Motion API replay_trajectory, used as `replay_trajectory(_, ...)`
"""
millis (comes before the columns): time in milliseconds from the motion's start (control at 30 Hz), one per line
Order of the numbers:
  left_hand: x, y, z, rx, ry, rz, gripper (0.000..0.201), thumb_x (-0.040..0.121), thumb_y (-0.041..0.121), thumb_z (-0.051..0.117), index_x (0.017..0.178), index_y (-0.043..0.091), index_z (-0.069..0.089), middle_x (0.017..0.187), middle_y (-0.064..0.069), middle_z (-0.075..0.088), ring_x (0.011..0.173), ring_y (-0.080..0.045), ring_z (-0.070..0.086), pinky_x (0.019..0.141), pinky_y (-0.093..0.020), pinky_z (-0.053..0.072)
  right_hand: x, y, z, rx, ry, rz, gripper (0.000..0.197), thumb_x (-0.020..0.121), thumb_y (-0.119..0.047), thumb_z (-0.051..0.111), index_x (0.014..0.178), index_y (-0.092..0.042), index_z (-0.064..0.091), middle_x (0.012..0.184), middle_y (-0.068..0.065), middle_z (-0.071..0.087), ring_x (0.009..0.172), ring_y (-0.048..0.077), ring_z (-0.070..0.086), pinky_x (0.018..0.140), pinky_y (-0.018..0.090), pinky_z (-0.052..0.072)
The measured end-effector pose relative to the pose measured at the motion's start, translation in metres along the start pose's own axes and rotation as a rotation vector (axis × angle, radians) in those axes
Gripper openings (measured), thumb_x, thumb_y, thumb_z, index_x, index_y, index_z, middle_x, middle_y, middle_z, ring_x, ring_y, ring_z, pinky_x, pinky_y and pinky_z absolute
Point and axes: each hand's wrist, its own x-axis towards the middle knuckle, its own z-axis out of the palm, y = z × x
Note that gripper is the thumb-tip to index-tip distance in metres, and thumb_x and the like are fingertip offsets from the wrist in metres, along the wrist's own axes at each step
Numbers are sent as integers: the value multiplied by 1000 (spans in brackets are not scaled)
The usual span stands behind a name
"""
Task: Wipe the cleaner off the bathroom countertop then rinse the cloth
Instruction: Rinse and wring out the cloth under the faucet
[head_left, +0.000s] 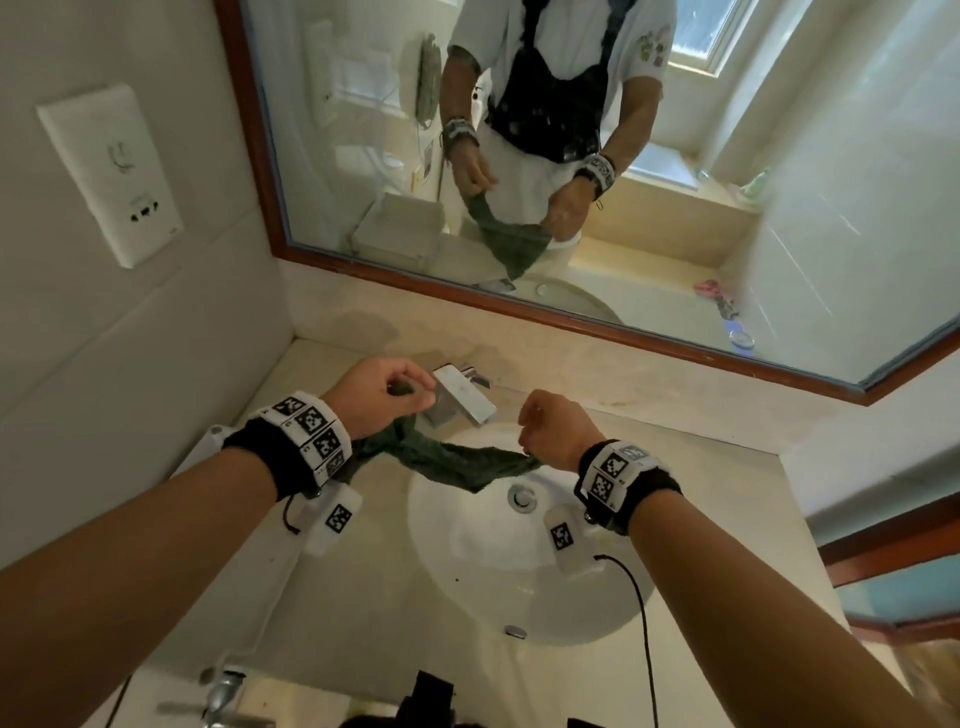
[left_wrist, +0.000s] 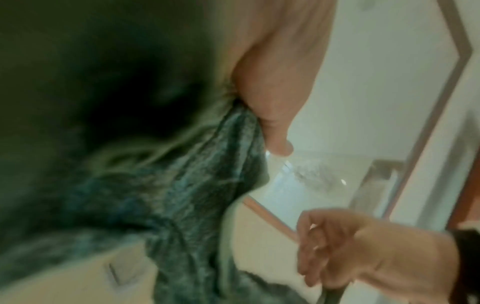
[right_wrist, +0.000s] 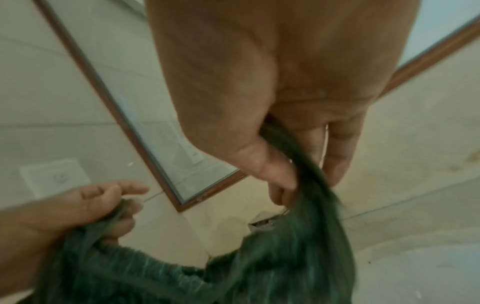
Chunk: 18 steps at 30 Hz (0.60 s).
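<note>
Green cloth (head_left: 457, 460) hangs slack between our fists above the basin (head_left: 467, 566). We pinch one end in our left hand (head_left: 379, 395) at ten o'clock and the other in our right hand (head_left: 558, 434) at two, likely spreading it for rinsing. Beyond, at twelve, waits the tap (head_left: 462, 392); no water shows.

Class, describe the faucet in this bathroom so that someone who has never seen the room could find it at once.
Start at the wood-framed mirror and drop to the beige countertop below it. At the back rim of the white sink stands the faucet, the only shiny, flat-topped metal piece there, just beside the left hand gripping the green cloth.
</note>
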Motion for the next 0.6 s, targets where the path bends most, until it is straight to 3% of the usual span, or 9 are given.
replay_trajectory(100, -5, 0, -1, -121, -16, 19, 18, 86, 13, 71, 100, 25, 72, 101, 9, 72, 98, -6, 66, 95, -34, 52, 1, -14, 9, 22, -96, -95, 37, 76, -7, 71, 103, -27, 54, 108, -2, 62, 99, 18, 61, 77, 23, 49)
replay_trajectory(167, -7, 5, 2, -199, -15, 70, 24, 85, 4, 69, 99, 24, 73, 100, 6, 74, 98, -8, 68, 96, -33, 52, -1, -36, 18, 154, -157, -217, 45, 72, -22, 84, 106, -29, 55, 109, -7, 61, 98, 14, 62, 76, 18, 48)
replay_trajectory(233, -9, 12, 6, -227, -3, 118, 24, 84, 2, 70, 96, 22, 74, 96, 4, 75, 96, -10, 69, 94, -31, 51, 0, -59, 27, 243, -163, -347, 50, 69, -37, 85, 111, -33, 60, 108, -13, 64, 95, 8, 64, 80, 25, 53)
replay_trajectory(300, -12, 19, 5, -226, 51, 113, 20, 80, 7, 76, 92, 23, 74, 92, 5, 76, 92, -11, 70, 92, -32, 53, 3, -76, 32, 266, -110, -458, 45, 73, -34, 80, 115, -35, 65, 105, -10, 70, 92, 8, 67, 83, 32, 55)
replay_trajectory(400, -23, 27, -3, -216, 175, 46, 22, 72, 10, 83, 85, 24, 71, 86, 3, 75, 84, -11, 71, 83, -35, 58, 5, -89, 31, 285, -122, -480, 25, 76, -33, 74, 101, -31, 70, 87, -4, 74, 82, 15, 70, 80, 44, 57)
replay_trajectory(500, -38, 28, -14, 2, 253, 15, 31, 62, 20, 89, 84, 30, 68, 80, 9, 71, 77, -6, 67, 73, -26, 56, 8, -95, 28, 229, -199, -526, 7, 75, -28, 76, 76, -28, 70, 68, -6, 68, 68, 14, 65, 70, 43, 57)
replay_trajectory(567, -49, 24, -21, 127, 242, -54, 38, 58, 27, 91, 87, 29, 67, 82, 10, 68, 76, -5, 64, 69, -22, 53, 13, -99, 26, 247, -215, -538, 26, 73, -19, 79, 56, -27, 61, 55, -12, 55, 57, 9, 52, 59, 34, 48)
replay_trajectory(600, -54, 21, -22, 199, 220, -86, 38, 58, 29, 91, 88, 28, 68, 83, 11, 67, 76, -5, 62, 67, -20, 50, 12, -102, 23, 255, -234, -553, 29, 73, -17, 80, 54, -27, 61, 57, -13, 56, 58, 7, 50, 60, 30, 45)
